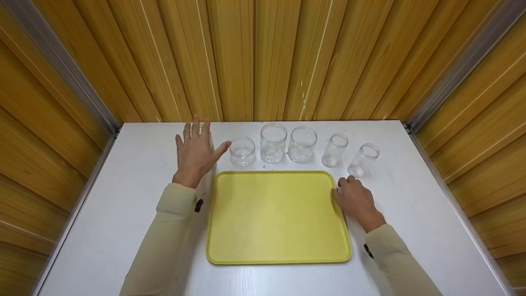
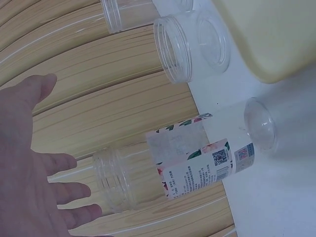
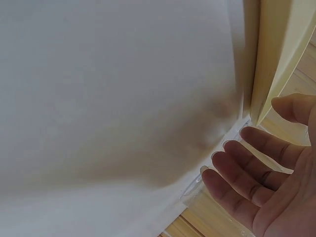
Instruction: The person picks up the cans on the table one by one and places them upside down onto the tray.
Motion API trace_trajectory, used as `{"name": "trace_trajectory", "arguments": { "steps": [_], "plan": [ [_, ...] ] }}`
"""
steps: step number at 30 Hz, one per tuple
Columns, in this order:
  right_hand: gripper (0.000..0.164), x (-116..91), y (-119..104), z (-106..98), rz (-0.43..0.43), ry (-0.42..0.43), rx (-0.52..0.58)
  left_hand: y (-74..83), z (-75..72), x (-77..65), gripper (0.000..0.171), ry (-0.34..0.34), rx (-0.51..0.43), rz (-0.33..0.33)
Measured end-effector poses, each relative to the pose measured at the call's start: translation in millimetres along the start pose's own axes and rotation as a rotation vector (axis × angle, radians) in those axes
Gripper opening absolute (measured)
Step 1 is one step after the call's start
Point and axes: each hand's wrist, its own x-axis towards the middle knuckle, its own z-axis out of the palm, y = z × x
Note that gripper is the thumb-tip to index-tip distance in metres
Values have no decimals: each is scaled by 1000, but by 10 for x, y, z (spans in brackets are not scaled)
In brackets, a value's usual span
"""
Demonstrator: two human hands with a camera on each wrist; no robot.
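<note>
Yellow wood-look walls (image 1: 234, 61) flank and back a white counter (image 1: 102, 226). The left hand (image 1: 196, 154) spreads straight fingers, grasping nothing, a labelled clear jar (image 2: 192, 168) just beyond them. Right of those fingers, five clear jars (image 1: 303, 144) stand behind a yellow tray (image 1: 279, 218). The right hand's (image 1: 356, 200) fingers bend loosely, released, at its right rim; contact is unclear.

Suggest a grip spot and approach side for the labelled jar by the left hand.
Probably round its body, over the label, below the threaded neck, coming from the person's left. The labelled jar stands upright with tall, straight sides, and a short jar stands to its right, which would tighten that approach.
</note>
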Motion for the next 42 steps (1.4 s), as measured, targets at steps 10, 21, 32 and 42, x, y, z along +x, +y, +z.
{"name": "trace_trajectory", "arguments": {
  "steps": [10, 21, 32, 42],
  "plan": [
    [22, -19, 21, 44, -11, 15, 5, -31, 13, 47, 97, -1, -1, -2],
    [18, -28, 29, 51, -14, 10, 5, -57, 7, 90, 97, -9, -19, -6],
    [15, -14, -7, 86, -40, 29, 6, -96, 8, 152, 97, -28, -15, -5],
    [14, -14, -15, 84, -10, -3, 5, -132, -12, 201, 94, -30, -5, -3]
  ]
}}
